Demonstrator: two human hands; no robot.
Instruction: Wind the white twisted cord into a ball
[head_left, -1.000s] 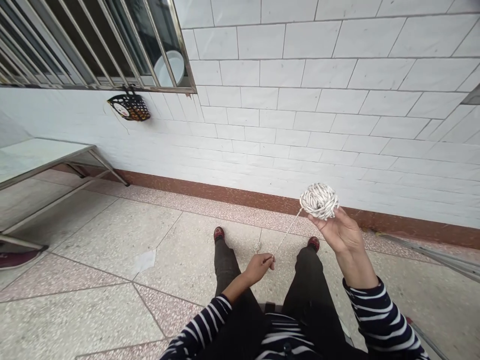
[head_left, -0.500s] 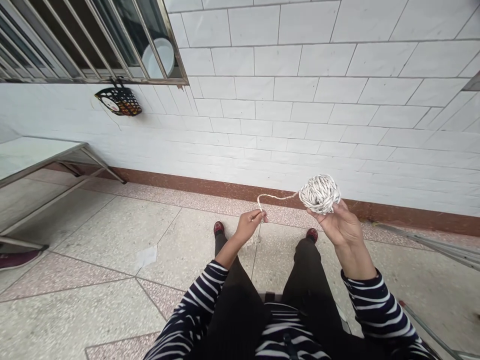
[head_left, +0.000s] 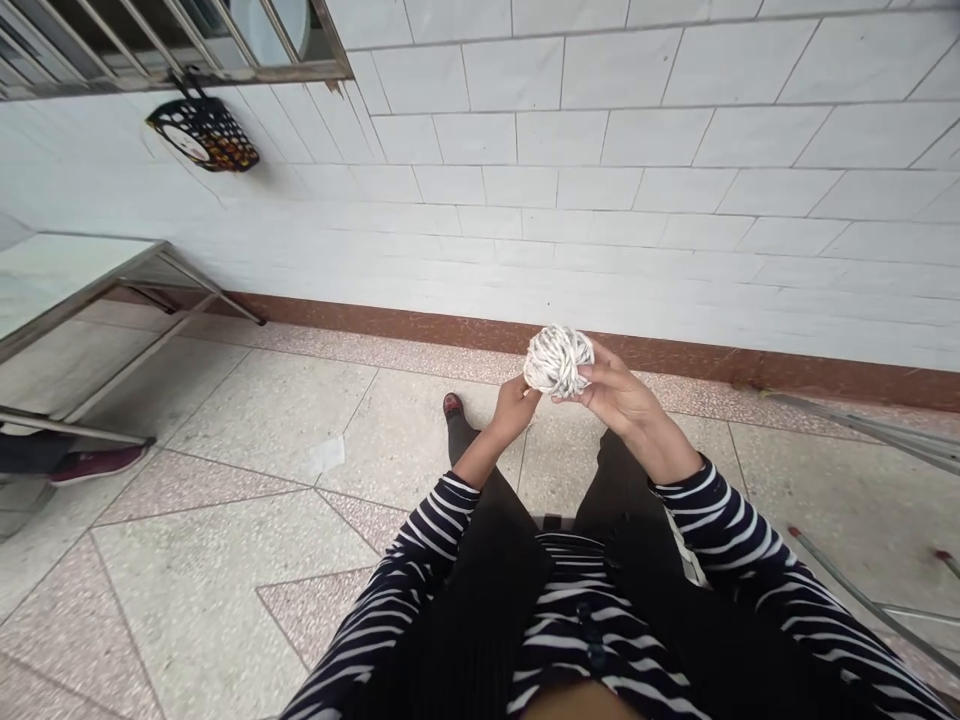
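A ball of thick white yarn (head_left: 559, 360) is held up in front of my knees, before the base of the wall. My right hand (head_left: 622, 395) grips it from the right, thumb on its near side and fingers behind. Close against the lower left of the ball is my left hand (head_left: 514, 408), its fingers pinched together. In the earlier frame these fingers held the loose strand; now the strand between hand and ball is hidden or too short to make out.
A glass-topped table (head_left: 75, 265) with metal legs stands at left, with another person's shoe (head_left: 97, 465) beneath it. A patterned basket bag (head_left: 202, 130) hangs from the barred window. Paper (head_left: 326, 455) lies on the floor. Metal tubes (head_left: 862, 425) are at right.
My right hand has brought the yarn ball leftward to my left hand, closing the gap the strand spanned. The view has tilted a little downward.
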